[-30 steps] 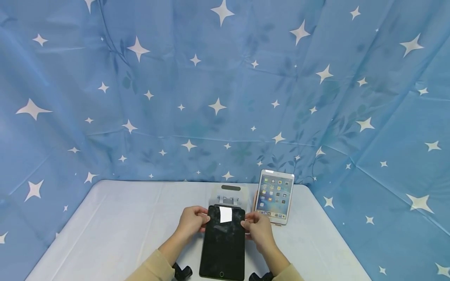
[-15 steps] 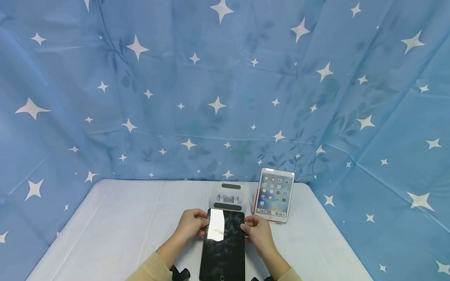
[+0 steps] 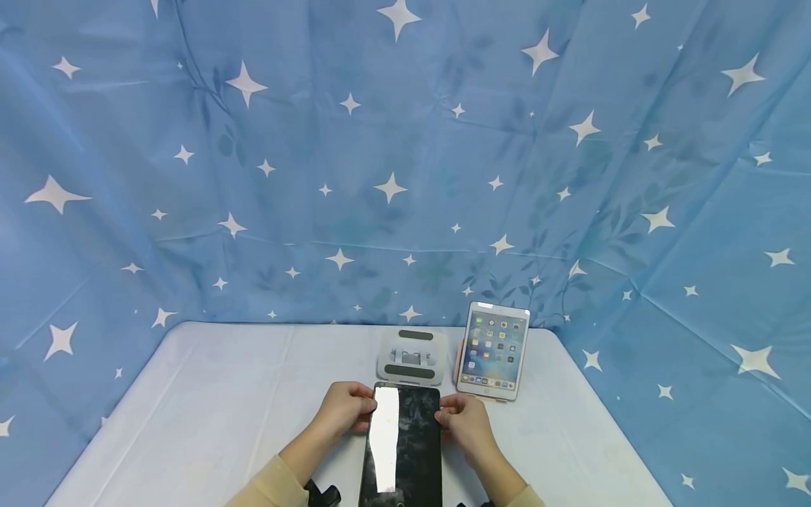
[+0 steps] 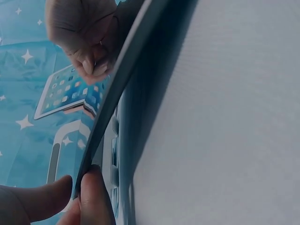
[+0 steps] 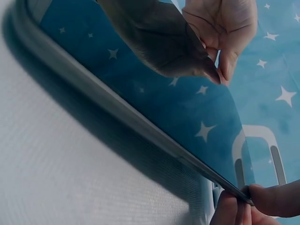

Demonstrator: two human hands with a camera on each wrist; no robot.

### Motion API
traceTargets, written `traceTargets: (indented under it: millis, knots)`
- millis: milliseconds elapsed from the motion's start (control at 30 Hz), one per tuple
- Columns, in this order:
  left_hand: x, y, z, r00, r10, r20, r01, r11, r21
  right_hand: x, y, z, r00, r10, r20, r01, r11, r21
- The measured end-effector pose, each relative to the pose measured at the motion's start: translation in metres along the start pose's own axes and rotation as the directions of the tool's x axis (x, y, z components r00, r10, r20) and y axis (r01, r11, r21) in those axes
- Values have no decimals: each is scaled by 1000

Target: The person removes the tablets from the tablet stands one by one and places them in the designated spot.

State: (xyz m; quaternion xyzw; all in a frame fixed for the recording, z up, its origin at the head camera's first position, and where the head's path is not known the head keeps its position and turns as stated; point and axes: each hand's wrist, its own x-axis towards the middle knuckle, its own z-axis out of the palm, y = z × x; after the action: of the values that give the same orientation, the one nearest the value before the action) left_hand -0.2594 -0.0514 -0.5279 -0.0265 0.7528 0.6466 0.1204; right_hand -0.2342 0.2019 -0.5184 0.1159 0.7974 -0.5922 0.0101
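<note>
A black tablet (image 3: 418, 451), screen up, lies between both hands, with a long bright reflection on its glass. My left hand (image 3: 342, 410) pinches the upper left edge, the thumb on the screen side and the fingers beneath. On the opposite edge, my right hand (image 3: 467, 421) pinches in the same way. The wrist views show the tablet as a thin dark slab, its far end between thumb and fingers, a shadow under it on the white cloth. Just beyond its top edge stands a white tablet stand (image 3: 412, 371) with two dark grey pads.
To the right of the stand, a white tablet (image 3: 494, 352) with a lit screen of app icons leans on a pinkish holder (image 3: 459, 360). Black wrist gear (image 3: 324, 495) shows at the front. A blue starred curtain (image 3: 405, 155) hangs behind the white table (image 3: 241, 394).
The tablet and both hands have shifted slightly toward me, uncovering the stand's front pad. The reflection on the glass has stretched from a small patch into a long strip.
</note>
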Motion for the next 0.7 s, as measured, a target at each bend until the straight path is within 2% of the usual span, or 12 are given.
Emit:
traceTargets:
  millis: [367,700]
  knots:
    - [-2,1,1,1000,-12,7,12,1000,-12,-1,3,-3,999,30,19,-31,999,20]
    - [-2,0,1,1000,-16,-8,15,1000,-24,0,8,-8,999,24,39,-26,999,44]
